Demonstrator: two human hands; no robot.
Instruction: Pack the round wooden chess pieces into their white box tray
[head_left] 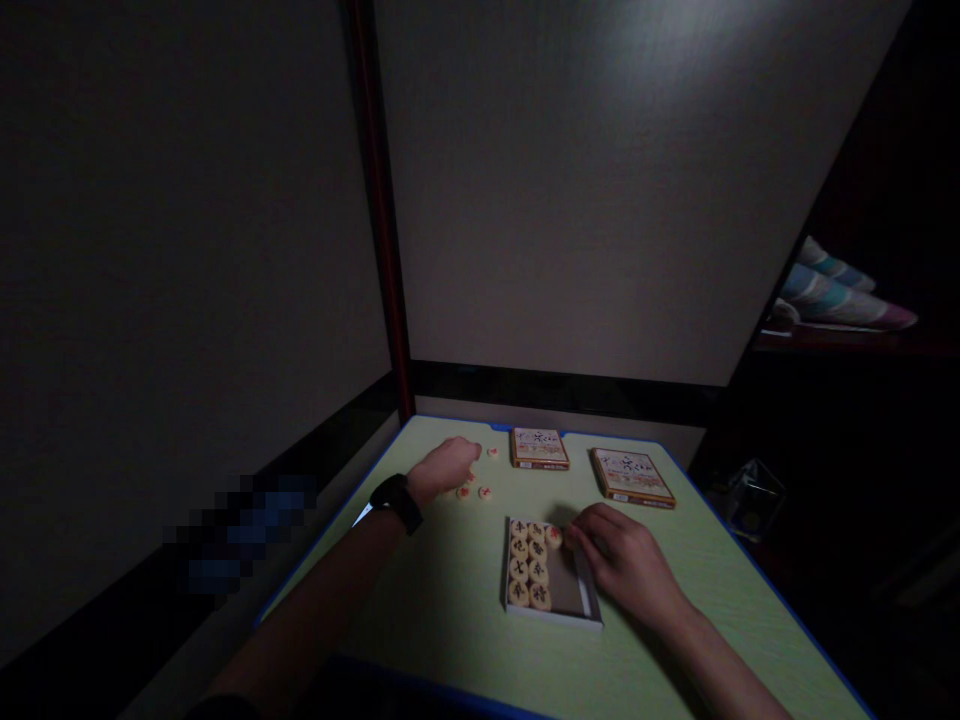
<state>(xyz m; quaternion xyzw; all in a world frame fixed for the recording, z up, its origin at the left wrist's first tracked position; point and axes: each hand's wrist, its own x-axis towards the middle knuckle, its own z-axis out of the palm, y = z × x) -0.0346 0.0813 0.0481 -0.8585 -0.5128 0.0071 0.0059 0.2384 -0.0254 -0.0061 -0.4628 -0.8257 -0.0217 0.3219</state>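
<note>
An open shallow box [555,617] of Chinese chess pieces lies on the table. Two columns of black-marked pieces [538,571] fill its left part, and a red-marked piece [553,537] sits at the top of the third column. My right hand [626,555] is at the box's upper right, its fingers closed on a round chess piece [570,538] beside the red one. Farther off to the left, my left hand [447,468] reaches down among loose red-marked pieces [485,493]. Its fingers are curled together, and whatever is between them is hidden.
Two closed chess boxes, one nearer the middle [540,449] and one at the right [632,476], lie toward the back of the green table [442,620]. Walls stand behind and to the left. A dark shelf with striped cloth [847,290] is at the right.
</note>
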